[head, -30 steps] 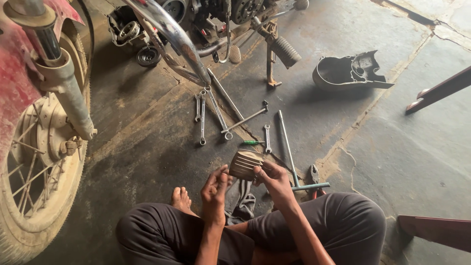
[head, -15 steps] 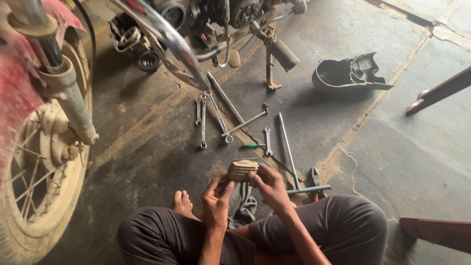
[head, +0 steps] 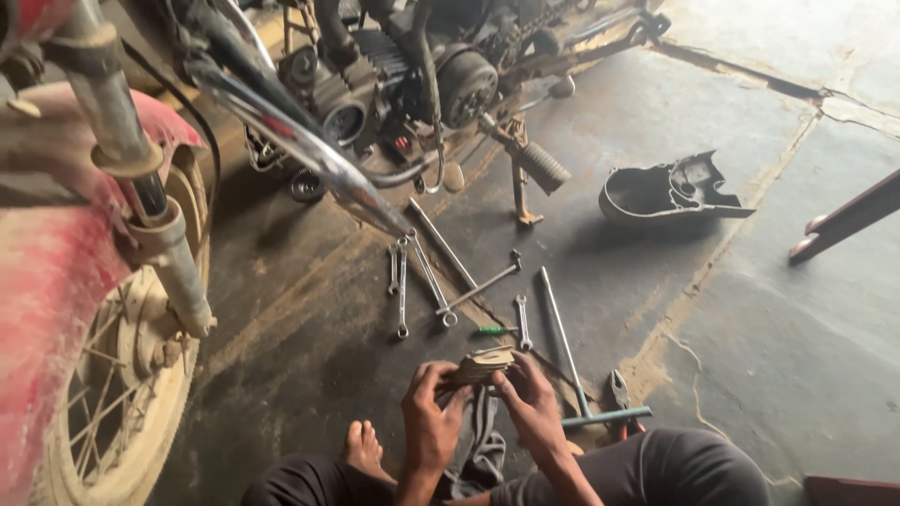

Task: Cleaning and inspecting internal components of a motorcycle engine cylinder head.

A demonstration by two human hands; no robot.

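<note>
1. Both forearms are bare, with no sleeves showing, and neither the left hand (head: pixel 429 426) nor the right hand (head: pixel 536 412) wears a glove.
2. Dark trousers (head: pixel 675 468) cover both legs (dull charcoal, loosely creased).
3. One bare foot (head: pixel 361 448), no shoe.

A person sits on the stained concrete floor (head: pixel 750 309), and the left hand (head: pixel 429 422) and right hand (head: pixel 534 405) together grip a ribbed round metal part (head: pixel 480 365) above a dark rag (head: pixel 478 445). Wrenches (head: pixel 403 290) and pliers (head: pixel 621 392) lie just beyond the hands. A motorcycle (head: pixel 394 84) fills the far edge, its front wheel (head: pixel 112 403) at left. A black plastic cover (head: pixel 666 192) lies well apart.
</note>
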